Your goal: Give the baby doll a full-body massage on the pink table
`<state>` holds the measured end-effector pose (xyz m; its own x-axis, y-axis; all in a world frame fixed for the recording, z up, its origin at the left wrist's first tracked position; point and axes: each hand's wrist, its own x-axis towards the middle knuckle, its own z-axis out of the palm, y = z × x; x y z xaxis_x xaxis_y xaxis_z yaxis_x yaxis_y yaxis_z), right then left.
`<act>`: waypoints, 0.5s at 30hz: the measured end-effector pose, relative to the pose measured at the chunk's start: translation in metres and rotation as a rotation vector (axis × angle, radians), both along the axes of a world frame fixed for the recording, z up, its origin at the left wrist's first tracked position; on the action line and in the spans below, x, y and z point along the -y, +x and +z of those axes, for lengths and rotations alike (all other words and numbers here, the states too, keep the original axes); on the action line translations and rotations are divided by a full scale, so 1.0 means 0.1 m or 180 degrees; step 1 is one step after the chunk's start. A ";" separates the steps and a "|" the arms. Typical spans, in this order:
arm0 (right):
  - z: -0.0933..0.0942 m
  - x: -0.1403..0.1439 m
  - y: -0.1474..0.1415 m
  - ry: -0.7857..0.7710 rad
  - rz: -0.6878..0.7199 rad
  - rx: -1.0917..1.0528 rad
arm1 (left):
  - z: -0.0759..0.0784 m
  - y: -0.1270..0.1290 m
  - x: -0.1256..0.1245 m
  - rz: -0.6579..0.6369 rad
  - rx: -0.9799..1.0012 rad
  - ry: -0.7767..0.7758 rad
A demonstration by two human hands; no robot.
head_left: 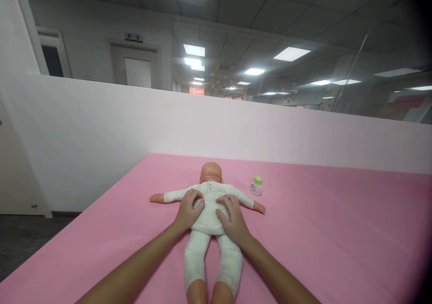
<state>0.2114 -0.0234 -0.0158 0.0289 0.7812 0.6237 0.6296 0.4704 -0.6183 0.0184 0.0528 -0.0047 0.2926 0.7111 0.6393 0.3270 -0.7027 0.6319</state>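
Observation:
A baby doll (pixel 209 218) with a white cloth body lies stretched out, its bald head at the far end and its legs toward me. No facial features show, so it seems to lie face down, arms spread to both sides. My left hand (pixel 189 208) rests on the left side of its torso, fingers slightly curved and thumb apart. On the right side of the torso lies my right hand (pixel 233 218), its fingers spread over the cloth. Neither hand grips anything. Right of the doll's head stands a small clear bottle (pixel 256 187) with a green cap.
The doll and bottle are on a pink-covered table (pixel 330 232). A low white wall (pixel 236 128) with glass above it runs along the far edge. Past the table's left edge the dark floor (pixel 23 241) and a pale door (pixel 20 169) show.

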 end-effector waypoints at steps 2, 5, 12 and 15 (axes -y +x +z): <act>-0.03 -0.02 0.01 -0.0037 0.0021 0.0006 | 0.00 0.00 0.01 0.0013 0.0002 0.0076; -0.08 -0.05 0.02 -0.0127 0.0031 0.0016 | -0.01 -0.01 0.01 0.0003 0.0007 0.0200; -0.05 -0.04 0.02 -0.0124 0.0099 -0.0032 | -0.07 -0.03 -0.05 -0.0092 -0.0032 0.0080; -0.03 -0.04 0.01 -0.0113 0.0079 -0.0087 | -0.08 -0.03 -0.07 -0.0095 -0.0032 -0.0029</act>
